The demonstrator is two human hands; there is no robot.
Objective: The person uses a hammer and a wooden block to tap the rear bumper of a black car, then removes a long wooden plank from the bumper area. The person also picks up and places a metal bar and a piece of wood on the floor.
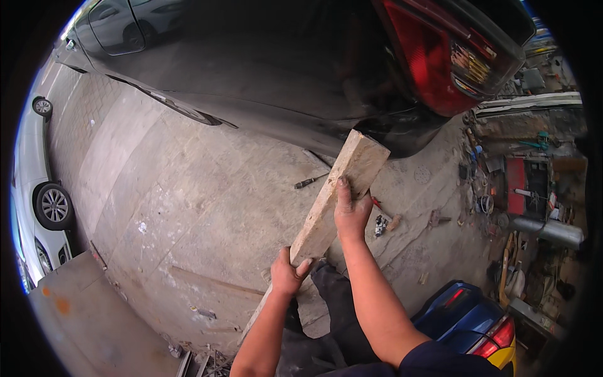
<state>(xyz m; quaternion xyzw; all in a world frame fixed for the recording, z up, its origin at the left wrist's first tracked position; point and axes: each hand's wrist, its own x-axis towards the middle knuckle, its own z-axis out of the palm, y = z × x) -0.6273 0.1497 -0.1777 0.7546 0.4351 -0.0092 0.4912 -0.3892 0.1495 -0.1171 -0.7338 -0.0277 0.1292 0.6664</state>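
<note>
Gripping a pale plank [328,200] with both hands: near left with the left hand [288,274], farther right with the right hand [353,215]. Slanted above the floor [207,163], toward the rear corner of the dark car [264,75]. Could scrape bodywork if swung wide or loosely held.
</note>
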